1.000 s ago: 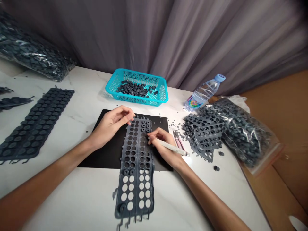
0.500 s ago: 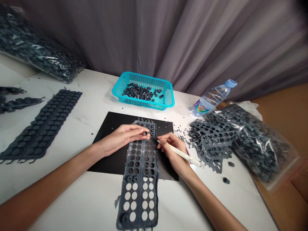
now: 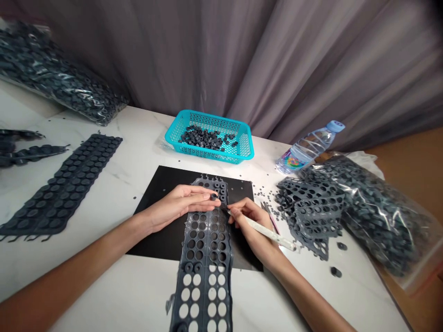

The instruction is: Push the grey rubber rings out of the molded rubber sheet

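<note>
My left hand (image 3: 176,204) pinches a small black rubber ring (image 3: 213,197) between thumb and fingers, above the perforated rubber sheet. A slim white pen-like tool (image 3: 270,234) is gripped in my right hand (image 3: 254,221), its front end pointing left toward the ring; the very tip is hard to make out. The dark rubber sheet (image 3: 208,244) runs lengthwise under both hands, with rows of round holes and a few rings still seated in it. Its upper part lies over a black mat (image 3: 152,237), its lower part on the white table.
Behind the mat stands a turquoise basket (image 3: 211,157) with many black rings. A water bottle (image 3: 308,145), a pile of punched sheets (image 3: 318,207) and a filled plastic bag (image 3: 377,216) are at right. An unpunched sheet (image 3: 65,184) and another filled bag (image 3: 65,78) lie left.
The camera view has shifted slightly, so everything appears a little lower and further right. Both hands keep their holds on the ring and the white tool, nearly unmoved over the sheet.
</note>
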Demonstrator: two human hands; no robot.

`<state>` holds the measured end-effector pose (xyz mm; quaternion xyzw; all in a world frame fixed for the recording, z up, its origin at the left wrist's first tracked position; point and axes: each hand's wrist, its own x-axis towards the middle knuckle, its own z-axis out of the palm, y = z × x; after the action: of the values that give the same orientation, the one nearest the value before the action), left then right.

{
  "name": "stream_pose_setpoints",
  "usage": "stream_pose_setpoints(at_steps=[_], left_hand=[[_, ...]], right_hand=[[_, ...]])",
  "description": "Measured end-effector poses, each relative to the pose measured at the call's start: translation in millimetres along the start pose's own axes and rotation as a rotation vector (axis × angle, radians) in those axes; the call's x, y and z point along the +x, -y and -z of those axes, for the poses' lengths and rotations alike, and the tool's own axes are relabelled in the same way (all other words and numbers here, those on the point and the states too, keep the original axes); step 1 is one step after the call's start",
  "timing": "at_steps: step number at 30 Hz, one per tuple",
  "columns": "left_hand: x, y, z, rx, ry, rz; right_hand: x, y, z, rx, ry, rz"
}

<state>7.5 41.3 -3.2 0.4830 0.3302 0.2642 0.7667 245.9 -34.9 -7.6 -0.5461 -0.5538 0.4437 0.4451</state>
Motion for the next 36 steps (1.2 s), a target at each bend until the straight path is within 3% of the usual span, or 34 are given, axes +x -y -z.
stream_pose_setpoints(at_steps=[5,10,13,16,18,21,26,30,36], left_hand=[[-3.8,-2.9,-0.8,-0.019,0.008,-0.008],[23.6,-49.4,-0.9,0.045,-0.060,-0.228],[62.8,-87.8,10.2,0.315,-0.124,-0.428],[90.4,-104.6,24.4,0.861,-0.320,-0.646],[91.9,-96.9,27.7,1.104,-0.377,-0.748],[72.9,-64.9,18.5,1.166,-0.312,-0.793],[33.2,-12.0,-4.5,1.127,-0.082,-0.646],[21.5,7.3,-8.4,1.255,-0.067,-0.620],[9.4,22.2,-12.4,1.427,-0.107,-0.631]], right_hand=[[-1.1,-5.1,1.0,-0.001,0.011,-0.018],[-1.4,-8.5,0.2,0.015,0.002,-0.042],[-0.7,-8.5,-0.7,0.040,0.004,-0.050],[-1.1,-7.9,-1.9,0.035,-0.009,-0.023],[-2.7,-7.5,-3.0,0.026,-0.029,-0.001],[-4.8,-5.8,-3.0,0.023,-0.050,0.017],[5.8,0.9,8.4,-0.052,-0.052,0.041],[21.1,-1.0,19.0,-0.040,0.076,0.047],[23.0,-10.1,19.8,-0.064,0.123,0.096]])
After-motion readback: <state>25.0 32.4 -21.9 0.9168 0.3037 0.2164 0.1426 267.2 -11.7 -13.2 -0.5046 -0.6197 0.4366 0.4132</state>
